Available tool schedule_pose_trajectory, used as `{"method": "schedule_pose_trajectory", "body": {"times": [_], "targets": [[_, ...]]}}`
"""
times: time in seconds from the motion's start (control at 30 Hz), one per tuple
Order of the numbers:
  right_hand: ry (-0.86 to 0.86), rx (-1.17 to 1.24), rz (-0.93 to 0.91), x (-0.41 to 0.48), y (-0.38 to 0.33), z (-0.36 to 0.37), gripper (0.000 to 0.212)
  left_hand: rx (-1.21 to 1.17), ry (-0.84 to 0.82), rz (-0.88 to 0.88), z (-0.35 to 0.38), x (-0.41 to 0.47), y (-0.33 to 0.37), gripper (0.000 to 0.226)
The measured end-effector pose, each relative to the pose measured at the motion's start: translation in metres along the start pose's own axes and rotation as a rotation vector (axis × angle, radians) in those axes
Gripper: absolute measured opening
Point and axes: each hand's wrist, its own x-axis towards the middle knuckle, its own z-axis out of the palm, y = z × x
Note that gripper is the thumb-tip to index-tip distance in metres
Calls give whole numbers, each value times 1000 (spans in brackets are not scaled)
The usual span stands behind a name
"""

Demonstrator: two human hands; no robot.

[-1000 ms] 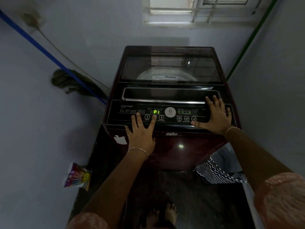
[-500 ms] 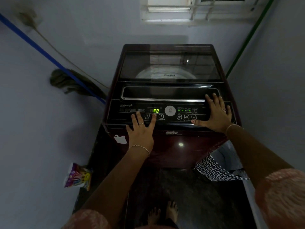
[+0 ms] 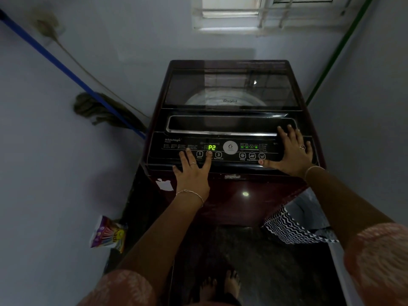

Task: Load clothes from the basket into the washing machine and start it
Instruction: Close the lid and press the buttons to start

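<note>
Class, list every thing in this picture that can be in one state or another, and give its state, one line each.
Washing machine lid: closed.
Display: lit, reads P2.
Left hand: flat on the panel, index fingertip on the button between 1 and 3, holding nothing.
Right hand: spread flat on the panel's right end, holding nothing.
Detergent packet: standing on the floor by the wall.
Mop: leaning against the wall.

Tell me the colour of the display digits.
Green: the display reads P2, head view.
</note>
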Motion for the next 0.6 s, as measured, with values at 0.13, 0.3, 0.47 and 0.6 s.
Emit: {"method": "schedule_pose_trajectory", "body": {"times": [0.13, 0.3, 0.47, 0.6], "targets": [[-41, -11, 11, 1, -2, -2, 125, 12, -28, 20, -4, 1, -2, 103], [-98, -21, 29, 1, -4, -5, 126, 23, -54, 41, -8, -2, 1, 110], [-103, -16, 22, 0, -5, -6, 126, 13, -66, 31, -10, -1, 6, 111], [-104, -16, 18, 0, -5, -8, 126, 16, -72, 27, -11, 0, 7, 109]]}}
